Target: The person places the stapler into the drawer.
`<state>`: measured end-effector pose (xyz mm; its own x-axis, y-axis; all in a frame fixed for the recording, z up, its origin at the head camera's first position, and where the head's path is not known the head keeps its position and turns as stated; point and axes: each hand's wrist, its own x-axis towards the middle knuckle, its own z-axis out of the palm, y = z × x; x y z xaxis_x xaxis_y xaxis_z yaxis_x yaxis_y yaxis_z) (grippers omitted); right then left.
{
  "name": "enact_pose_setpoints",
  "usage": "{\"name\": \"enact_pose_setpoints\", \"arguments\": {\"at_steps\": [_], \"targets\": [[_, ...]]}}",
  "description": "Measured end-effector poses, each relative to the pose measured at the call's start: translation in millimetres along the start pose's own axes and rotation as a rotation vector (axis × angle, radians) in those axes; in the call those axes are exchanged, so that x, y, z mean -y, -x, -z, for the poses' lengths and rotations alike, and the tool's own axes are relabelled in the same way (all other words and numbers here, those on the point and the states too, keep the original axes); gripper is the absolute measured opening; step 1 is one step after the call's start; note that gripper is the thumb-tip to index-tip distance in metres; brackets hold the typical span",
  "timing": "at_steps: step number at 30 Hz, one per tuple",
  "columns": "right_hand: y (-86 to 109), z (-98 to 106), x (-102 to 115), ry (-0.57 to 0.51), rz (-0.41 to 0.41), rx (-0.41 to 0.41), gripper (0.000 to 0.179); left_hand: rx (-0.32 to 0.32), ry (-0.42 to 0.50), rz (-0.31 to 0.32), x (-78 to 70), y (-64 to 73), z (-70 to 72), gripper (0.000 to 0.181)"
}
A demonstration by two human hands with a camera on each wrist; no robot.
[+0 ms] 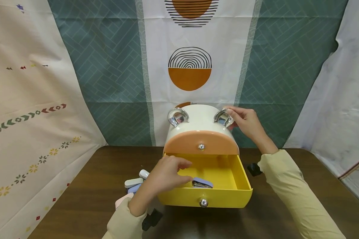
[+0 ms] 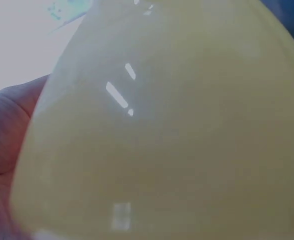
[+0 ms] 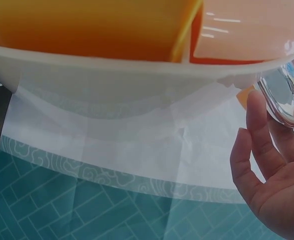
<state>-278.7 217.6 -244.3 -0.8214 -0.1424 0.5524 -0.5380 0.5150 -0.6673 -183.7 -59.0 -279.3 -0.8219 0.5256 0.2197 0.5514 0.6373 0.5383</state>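
Observation:
A white box (image 1: 197,116) with two silver ears has its lower yellow drawer (image 1: 204,198) pulled out. In that drawer a small lavender stapler (image 1: 202,183) lies near the front wall. My left hand (image 1: 167,174) hovers over the drawer's left side, thumb and fingers apart, thumb tip close by the stapler and nothing between. The drawer's yellow front (image 2: 167,140) fills most of the left wrist view and hides the fingers. With thumb and fingers my right hand (image 1: 246,122) pinches the right silver ear (image 1: 224,118); the right wrist view shows its other fingers (image 3: 254,150) loosely extended.
Left of the drawer, partly behind my left forearm, lie several small things on the brown table (image 1: 86,199): a white one (image 1: 133,182), a blue one (image 1: 134,188) and a pink one (image 1: 123,200). Above the drawer is a peach front (image 1: 182,142). A patterned cloth (image 1: 116,73) hangs behind.

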Motion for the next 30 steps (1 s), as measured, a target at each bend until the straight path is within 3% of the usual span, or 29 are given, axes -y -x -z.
{"name": "enact_pose_setpoints", "arguments": {"at_steps": [9,17,22,30], "targets": [[0.6,-0.7,0.1,-0.001,0.005,0.000,0.036,-0.194,0.176,0.068,21.5,28.4,21.6,0.033],[0.7,-0.2,1.3,-0.018,0.013,0.002,0.035,-0.316,0.236,0.148,43.5,52.8,29.1,0.037],[0.8,1.0,0.6,-0.014,0.014,0.001,0.035,-0.337,0.271,0.191,58.6,64.5,25.6,0.034],[-0.9,-0.1,-1.7,0.007,0.003,0.002,0.036,-0.292,0.295,0.289,95.6,84.9,15.5,0.035]]}}
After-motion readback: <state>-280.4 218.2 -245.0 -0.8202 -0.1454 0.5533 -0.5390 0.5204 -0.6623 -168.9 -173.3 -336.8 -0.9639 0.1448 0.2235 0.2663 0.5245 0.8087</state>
